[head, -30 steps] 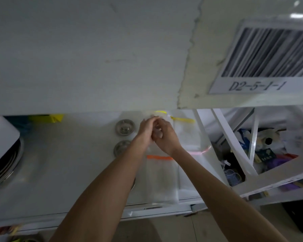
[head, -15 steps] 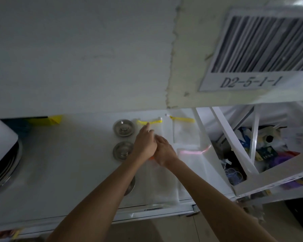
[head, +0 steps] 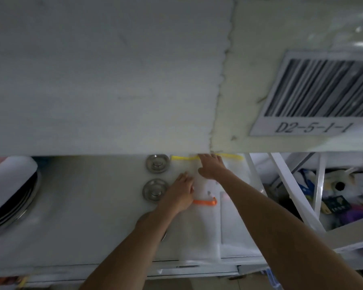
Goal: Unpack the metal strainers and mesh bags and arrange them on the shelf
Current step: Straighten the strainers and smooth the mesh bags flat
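The person is laying out mesh bags on the white shelf (head: 76, 208), and both hands are flat on the work. The left hand (head: 179, 192) lies palm down with the fingers open and spread, pressing on the yellow-edged mesh bag (head: 184, 168), just above the orange-edged mesh bag (head: 197, 231). The right hand (head: 211, 167) reaches further back, also open, with the fingers stretched toward the yellow band at the far edge of the shelf; it grips nothing that can be seen. A second yellow-edged bag (head: 235, 166) lies to the right of it, and one more bag (head: 237, 229) lies at the front right. Two metal strainers (head: 157, 165) stand in a column just left of the bags, apart from each other; a third seems to be partly hidden under the left forearm.

To do this step well, the person should probably smooth the thin mesh from the middle outward with flat palms, not pinch it, because such a light fabric wrinkles and slides easily. It seems wise to keep one hand as an anchor while the other pushes the far edge straight, so that the coloured bands line up and the bag does not creep over the strainers.
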### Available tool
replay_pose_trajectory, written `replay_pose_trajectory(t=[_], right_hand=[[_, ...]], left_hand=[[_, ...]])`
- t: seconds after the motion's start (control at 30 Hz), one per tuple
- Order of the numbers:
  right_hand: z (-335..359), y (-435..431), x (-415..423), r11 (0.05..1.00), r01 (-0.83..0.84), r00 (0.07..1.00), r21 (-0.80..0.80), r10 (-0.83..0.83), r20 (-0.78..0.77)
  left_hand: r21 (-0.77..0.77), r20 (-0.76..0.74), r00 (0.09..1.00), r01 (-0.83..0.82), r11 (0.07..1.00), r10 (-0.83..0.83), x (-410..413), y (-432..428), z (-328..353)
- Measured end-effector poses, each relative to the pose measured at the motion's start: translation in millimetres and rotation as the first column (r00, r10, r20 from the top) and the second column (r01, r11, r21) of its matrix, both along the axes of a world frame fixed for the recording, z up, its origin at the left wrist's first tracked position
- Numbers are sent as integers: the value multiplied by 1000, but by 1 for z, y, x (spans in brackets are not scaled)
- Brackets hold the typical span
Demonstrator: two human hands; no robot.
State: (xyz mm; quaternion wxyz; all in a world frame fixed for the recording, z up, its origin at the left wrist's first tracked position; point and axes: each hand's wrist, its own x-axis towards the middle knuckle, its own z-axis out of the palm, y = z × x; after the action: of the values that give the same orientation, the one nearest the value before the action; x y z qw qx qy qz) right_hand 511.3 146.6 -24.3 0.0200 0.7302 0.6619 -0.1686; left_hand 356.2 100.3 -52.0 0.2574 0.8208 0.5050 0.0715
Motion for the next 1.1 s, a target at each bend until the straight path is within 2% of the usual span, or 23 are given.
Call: replay_pose_trajectory(t=[0.07, 0.17, 0.23, 0.3, 0.43, 0.63, 0.7, 0.77, 0.87, 0.93, 1.03, 1.07, 1.1], right_hand=[[2, 7, 5, 999, 44, 997, 17, -45, 66], [3, 11, 10, 992, 104, 993, 72, -108, 53], [1, 6, 15, 979, 153, 988, 136, -156, 12], [-1, -7, 25, 938, 274, 961, 213, -261, -89], [-10, -45, 52, 795, 554, 833, 248, -531, -157], [-17, -72, 75, 623, 780, 613, 57, -744, -266], [-16, -68, 81, 599, 800, 561, -15, -758, -332], [-16, -67, 83, 600, 800, 550, -29, -752, -363], [-15, -70, 80, 586, 809, 537, 40, -710, -455], [-5, -73, 77, 549, 833, 472, 65, -645, -600], [22, -77, 75, 446, 868, 445, 217, -509, -737], [33, -79, 73, 402, 866, 473, 298, -464, -749], [41, -79, 72, 372, 836, 541, 405, -428, -724]], left_hand=[[-5, -21, 1000, 4, 1000, -4, 2, 0, 1], [-25, -59, 998, 15, 1000, -17, 4, 1, -2], [-23, -91, 996, 15, 1000, -17, 6, 1, -4], [-19, -113, 993, 16, 1000, -18, 7, 2, -5], [17, -106, 993, 50, 999, -48, 10, 8, -1], [2, -157, 986, 58, 998, -57, 15, 13, -6], [-6, -169, 984, 53, 999, -53, 16, 14, -11], [4, -181, 982, 46, 999, -45, 17, 15, -13], [36, -197, 980, 50, 998, -42, 16, 13, -13], [63, -194, 981, 35, 997, -22, 14, 10, -11], [108, -172, 985, 16, 994, 3, 17, 7, -5], [124, -162, 987, 6, 992, 14, 19, 7, -1], [139, -152, 988, -3, 990, 24, 20, 6, 2]])
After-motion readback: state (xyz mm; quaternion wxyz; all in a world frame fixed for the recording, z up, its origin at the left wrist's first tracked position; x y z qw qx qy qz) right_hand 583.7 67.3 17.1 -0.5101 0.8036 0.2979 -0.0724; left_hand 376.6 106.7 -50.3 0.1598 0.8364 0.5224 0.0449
